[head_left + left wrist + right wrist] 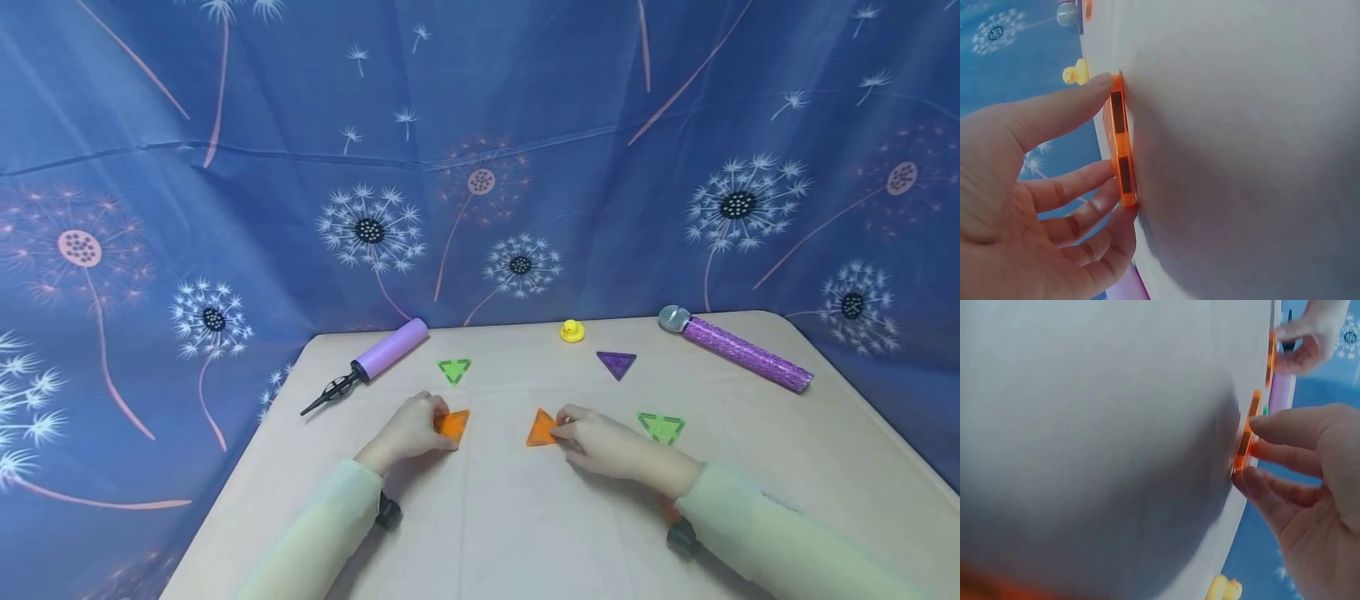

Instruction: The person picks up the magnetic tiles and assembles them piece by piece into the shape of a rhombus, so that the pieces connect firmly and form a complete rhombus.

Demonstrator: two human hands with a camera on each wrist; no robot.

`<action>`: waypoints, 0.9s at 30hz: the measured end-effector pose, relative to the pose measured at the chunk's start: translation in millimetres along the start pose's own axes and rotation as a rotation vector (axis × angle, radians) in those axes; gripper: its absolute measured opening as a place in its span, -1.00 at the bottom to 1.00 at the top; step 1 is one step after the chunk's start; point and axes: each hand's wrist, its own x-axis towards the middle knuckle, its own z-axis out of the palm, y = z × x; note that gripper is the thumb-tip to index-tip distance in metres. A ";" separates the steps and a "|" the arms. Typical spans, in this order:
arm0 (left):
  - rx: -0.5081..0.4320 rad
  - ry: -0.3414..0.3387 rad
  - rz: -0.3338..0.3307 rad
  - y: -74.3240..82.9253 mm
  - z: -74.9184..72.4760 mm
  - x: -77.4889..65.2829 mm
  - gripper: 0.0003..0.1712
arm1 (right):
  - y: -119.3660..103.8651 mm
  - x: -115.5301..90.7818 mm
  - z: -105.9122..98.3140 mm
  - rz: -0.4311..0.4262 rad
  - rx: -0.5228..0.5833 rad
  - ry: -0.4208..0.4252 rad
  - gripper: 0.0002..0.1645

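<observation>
My left hand [411, 429] holds an orange triangular magnetic tile [453, 426] by its edges. In the left wrist view the thumb is at one end of this tile [1122, 142] and the fingers are at the other. A second orange triangular magnetic tile [542, 429] is pinched at its right side by my right hand [600, 444]. The right wrist view shows that tile [1247, 432] edge-on, low over the table, between thumb and fingers. A gap separates the two tiles. Whether they touch the cloth is hard to tell.
Farther back lie a green triangle [454, 371], a purple triangle [617, 363] and a yellow duck [572, 331]. Another green triangle [662, 427] is beside my right forearm. A purple hand pump [390, 348] lies back left, a glittery purple microphone [742, 352] back right. Something orange [669, 510] shows under my right wrist.
</observation>
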 end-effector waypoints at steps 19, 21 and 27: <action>-0.293 0.075 -0.167 29.5 20.9 28.1 -0.43 | 25.0 30.2 2.6 0.204 0.395 -0.037 -0.23; -0.355 0.087 -0.197 32.0 24.2 29.2 -0.39 | 25.3 31.0 3.5 0.214 0.400 -0.028 -0.26; -0.600 0.113 -0.320 41.1 32.4 33.8 -0.41 | 24.6 34.5 7.3 0.234 0.380 0.025 -0.28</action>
